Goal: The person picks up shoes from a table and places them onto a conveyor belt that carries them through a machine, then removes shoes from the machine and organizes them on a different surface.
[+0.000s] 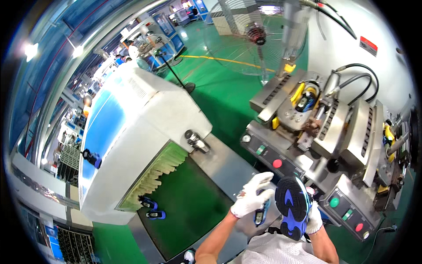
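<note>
The white-gloved right hand (314,220) is closed on a shoe (292,204) before the light shirt (279,251), its black sole facing the view with blue-violet patches; the left hand (251,199) is just beside it, fingers apart

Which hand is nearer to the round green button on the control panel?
Right. The white-gloved right hand is left of and below the button; the white-gloved left hand is farther left, beyond the blue-black shoe sole.
</note>
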A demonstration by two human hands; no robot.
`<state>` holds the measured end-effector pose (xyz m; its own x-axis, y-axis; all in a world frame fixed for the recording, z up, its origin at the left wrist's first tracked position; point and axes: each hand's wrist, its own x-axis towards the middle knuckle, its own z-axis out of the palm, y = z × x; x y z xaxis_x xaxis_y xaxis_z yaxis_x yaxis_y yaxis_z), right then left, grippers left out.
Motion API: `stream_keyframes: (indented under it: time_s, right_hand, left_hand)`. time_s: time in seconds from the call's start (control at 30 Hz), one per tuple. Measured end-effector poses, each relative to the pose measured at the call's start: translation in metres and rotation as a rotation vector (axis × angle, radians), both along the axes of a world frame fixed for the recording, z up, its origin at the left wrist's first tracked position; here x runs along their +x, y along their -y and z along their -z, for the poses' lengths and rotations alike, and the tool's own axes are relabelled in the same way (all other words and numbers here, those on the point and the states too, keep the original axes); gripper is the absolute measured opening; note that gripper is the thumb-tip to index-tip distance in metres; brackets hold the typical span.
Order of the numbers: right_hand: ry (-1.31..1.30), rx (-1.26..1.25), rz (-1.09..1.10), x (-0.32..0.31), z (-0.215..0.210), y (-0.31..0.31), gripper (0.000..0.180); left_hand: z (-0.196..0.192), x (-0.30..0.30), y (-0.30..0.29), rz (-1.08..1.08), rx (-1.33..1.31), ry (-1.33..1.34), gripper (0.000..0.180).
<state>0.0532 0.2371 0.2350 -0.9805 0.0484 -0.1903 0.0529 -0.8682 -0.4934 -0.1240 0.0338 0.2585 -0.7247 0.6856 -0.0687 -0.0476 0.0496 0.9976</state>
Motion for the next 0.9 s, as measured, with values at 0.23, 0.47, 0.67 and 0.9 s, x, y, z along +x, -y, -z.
stream_keyframes:
  time_s: [0.23,0.47,0.67,0.9]
  right_hand:
    - [-0.295,-0.050,-0.107,0.021,-0.050,-0.088,0.096]
    - [-0.178,-0.030,0.299,0.011,-0.070,-0.112,0.093]
    - [-0.132,-0.017,0.326,0.015,-0.060,-0.096,0.094]
    - [-0.051,0.188,0.445,0.033,-0.056,-0.073,0.095]
  left_hand:
    - [0.049,0.018,-0.072,-0.199,-0.017,0.108,0.053]
    - [0.025,0.020,-0.096,-0.107,-0.153,-0.049,0.049]
    - [0.060,0.012,-0.036,-0.298,-0.309,-0.088,0.047]
    - [0.134,0.020,0.038,-0.516,-0.598,-0.028,0.059]
